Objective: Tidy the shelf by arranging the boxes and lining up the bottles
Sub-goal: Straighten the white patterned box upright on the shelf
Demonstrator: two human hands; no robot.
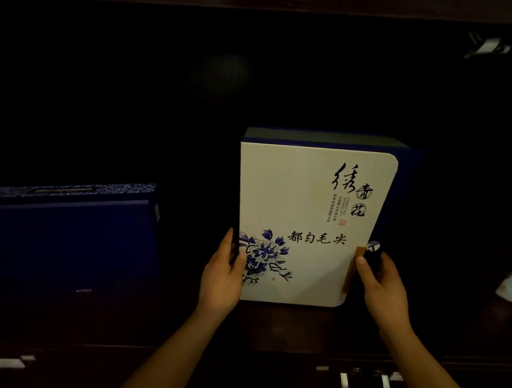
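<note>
White tea box upright on shelf, right of centre, printed face toward viewer. Left hand grips its left edge, right hand grips its right edge; box sits between them. Blue box well apart to left, nearer left hand. Closing gap likely means sliding leftward.

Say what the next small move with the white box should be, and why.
Probably slide the white box left toward the dark blue box: the left hand and right hand grip its lower side edges, and a dark gap separates the two boxes.
</note>
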